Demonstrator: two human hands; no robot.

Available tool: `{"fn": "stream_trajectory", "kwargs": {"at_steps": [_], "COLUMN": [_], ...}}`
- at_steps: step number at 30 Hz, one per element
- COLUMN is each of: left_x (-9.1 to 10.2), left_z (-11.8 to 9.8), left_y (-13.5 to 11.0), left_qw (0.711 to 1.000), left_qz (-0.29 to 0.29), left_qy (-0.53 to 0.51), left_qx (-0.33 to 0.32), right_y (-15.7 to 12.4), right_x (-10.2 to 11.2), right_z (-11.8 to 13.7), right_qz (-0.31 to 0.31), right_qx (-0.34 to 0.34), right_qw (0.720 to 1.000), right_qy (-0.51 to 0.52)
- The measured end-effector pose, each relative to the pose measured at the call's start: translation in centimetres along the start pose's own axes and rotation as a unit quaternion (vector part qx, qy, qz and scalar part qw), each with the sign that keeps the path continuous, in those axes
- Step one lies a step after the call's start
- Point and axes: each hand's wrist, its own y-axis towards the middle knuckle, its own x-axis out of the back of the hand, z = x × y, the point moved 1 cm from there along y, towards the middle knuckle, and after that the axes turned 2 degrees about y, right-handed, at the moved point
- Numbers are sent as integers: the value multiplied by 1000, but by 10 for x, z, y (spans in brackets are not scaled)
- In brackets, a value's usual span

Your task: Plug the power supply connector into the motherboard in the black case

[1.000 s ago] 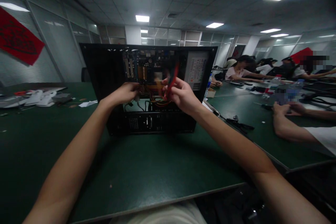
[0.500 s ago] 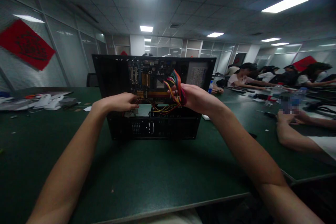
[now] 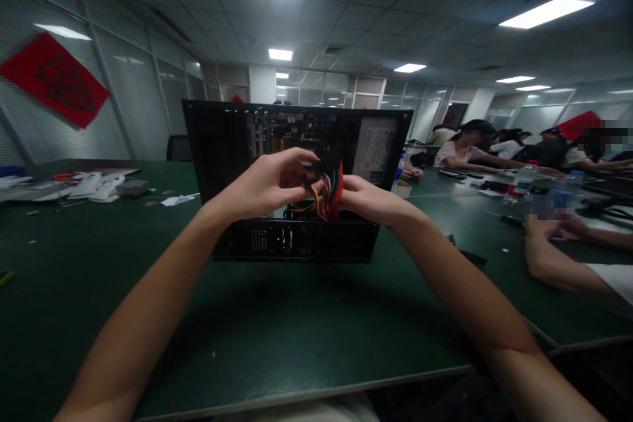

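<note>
Wires [image 3: 332, 196] grasped by right hand [image 3: 370, 200] | left hand [image 3: 264, 183]: grip unclear | if tugged, case [image 3: 316, 242] may be tipped over desk [image 3: 297, 336] near edge

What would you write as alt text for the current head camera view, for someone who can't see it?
A person's right hand holds a bundle of colourful wires, with the left hand at its other side, in front of an open black computer case on a green table. Other people sit farther off, toward the right.
</note>
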Motion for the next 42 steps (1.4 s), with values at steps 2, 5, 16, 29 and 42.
{"fn": "stream_trajectory", "kwargs": {"at_steps": [2, 5, 16, 29, 42], "left_x": [2, 5, 0, 0, -1], "left_z": [-2, -5, -9, -11, -10], "left_y": [-1, -3, -2, -3, -3], "left_qw": [1000, 1000, 997, 996, 993], "left_qz": [-4, 2, -31, -23, -25], "left_qy": [10, 27, 64, 77, 107], "left_qx": [0, 2, -28, -29, -31], "right_y": [-1, -1, 4, -22, -14], "right_x": [0, 0, -2, 10, 3], "right_z": [-1, 1, -4, 28, 30], "right_qz": [13, 25, 83, 51, 36], "right_qx": [4, 5, 17, 13, 57], "right_qw": [1000, 999, 988, 973, 996], "right_qy": [-17, -31, -126, -223, -60]}}
